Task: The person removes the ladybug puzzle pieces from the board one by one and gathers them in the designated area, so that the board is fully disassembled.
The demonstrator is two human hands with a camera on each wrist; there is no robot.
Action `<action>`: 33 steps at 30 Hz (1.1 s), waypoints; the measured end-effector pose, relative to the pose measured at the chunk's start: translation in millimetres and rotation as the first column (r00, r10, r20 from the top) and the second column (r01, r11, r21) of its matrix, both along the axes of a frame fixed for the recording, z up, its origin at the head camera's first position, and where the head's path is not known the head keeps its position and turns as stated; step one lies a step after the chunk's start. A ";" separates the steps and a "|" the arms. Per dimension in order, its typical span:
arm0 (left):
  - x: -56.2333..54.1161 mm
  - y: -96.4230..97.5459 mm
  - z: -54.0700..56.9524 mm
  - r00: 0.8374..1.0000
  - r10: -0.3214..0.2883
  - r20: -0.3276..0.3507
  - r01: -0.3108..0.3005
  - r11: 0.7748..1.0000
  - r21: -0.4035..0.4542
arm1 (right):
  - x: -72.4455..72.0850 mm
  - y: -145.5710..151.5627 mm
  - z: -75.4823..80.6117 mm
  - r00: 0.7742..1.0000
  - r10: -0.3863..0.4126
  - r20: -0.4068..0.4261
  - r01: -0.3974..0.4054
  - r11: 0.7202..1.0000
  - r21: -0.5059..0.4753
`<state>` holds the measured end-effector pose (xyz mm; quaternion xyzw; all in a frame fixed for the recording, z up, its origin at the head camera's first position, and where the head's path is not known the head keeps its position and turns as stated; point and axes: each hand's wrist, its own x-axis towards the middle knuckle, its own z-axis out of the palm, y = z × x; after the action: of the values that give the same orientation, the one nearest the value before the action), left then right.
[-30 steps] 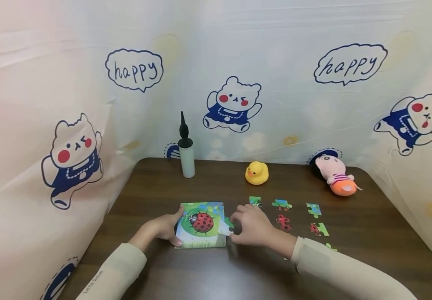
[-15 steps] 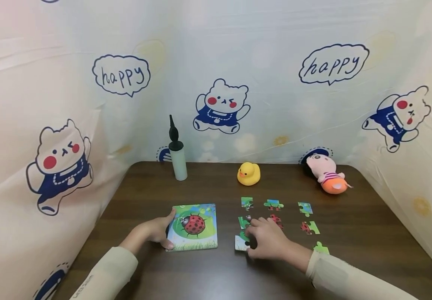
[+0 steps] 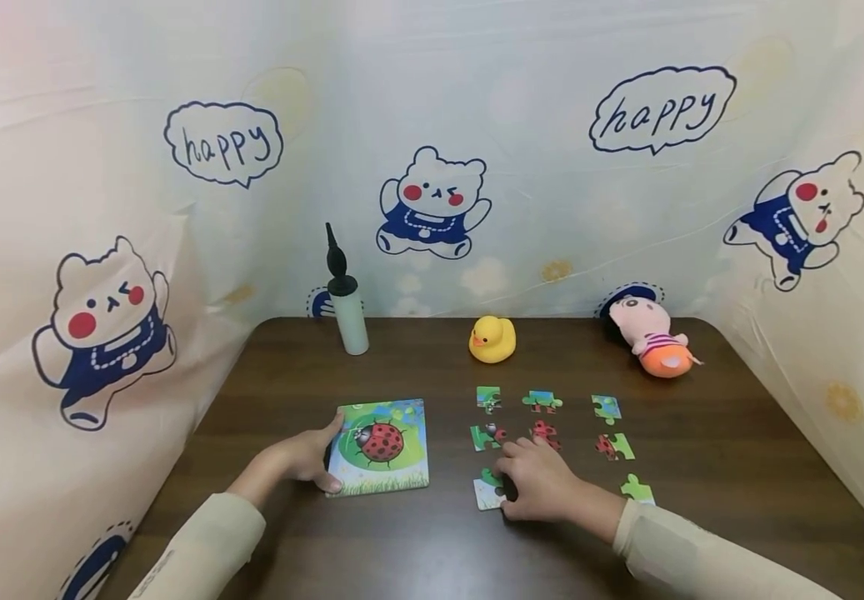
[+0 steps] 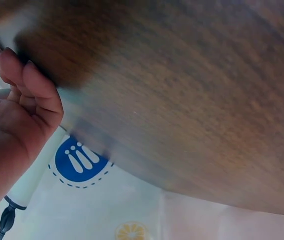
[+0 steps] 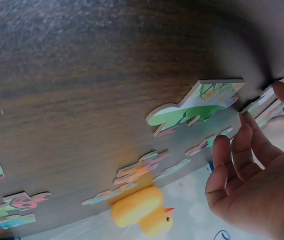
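Note:
My left hand (image 3: 304,455) grips the left side of a square ladybug puzzle board (image 3: 380,447), thumb at its lower corner and a finger at its upper corner. In the left wrist view, the fingers (image 4: 41,87) curl in at the board's edge. My right hand (image 3: 540,482) pinches a white-and-green jigsaw puzzle piece (image 3: 487,493) low over the table, right of the board. Thumb and forefinger meet that piece's edges in the right wrist view. Beside it lies another grass-patterned piece (image 5: 201,105), which the right hand hides in the head view.
Several more puzzle pieces (image 3: 606,408) lie in rows on the brown table (image 3: 432,550). Along the back stand a balloon pump (image 3: 349,317) and a yellow rubber duck (image 3: 492,340). A pink plush toy (image 3: 649,335) lies at the back right. A printed curtain (image 3: 312,125) surrounds the table.
My right hand has carried the puzzle piece from the board's right edge rightward, down to the bottom left of the rows. The left hand keeps its grip on the board. The head view has shifted slightly.

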<state>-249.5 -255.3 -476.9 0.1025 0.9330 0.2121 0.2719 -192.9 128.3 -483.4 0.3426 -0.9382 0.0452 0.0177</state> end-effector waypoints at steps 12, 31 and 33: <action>17.0 36.7 11.8 0.907 -0.156 -0.391 0.215 0.970 0.114 | -12.4 4.6 8.8 0.991 0.004 -0.132 -0.013 0.998 -0.068; 13.9 162.6 -19.0 0.652 -0.607 -0.455 0.545 0.792 -0.275 | -10.0 10.9 -4.8 0.979 -0.045 0.200 0.028 0.996 0.085; 12.0 163.4 -19.5 0.655 -0.607 -0.449 0.538 0.793 -0.286 | -9.6 11.0 -4.7 0.981 -0.049 0.190 0.034 0.996 0.084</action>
<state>-237.5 -91.9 -496.4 0.4273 0.9013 0.0198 0.0686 -202.5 139.3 -488.1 0.3174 -0.9436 0.0396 -0.0857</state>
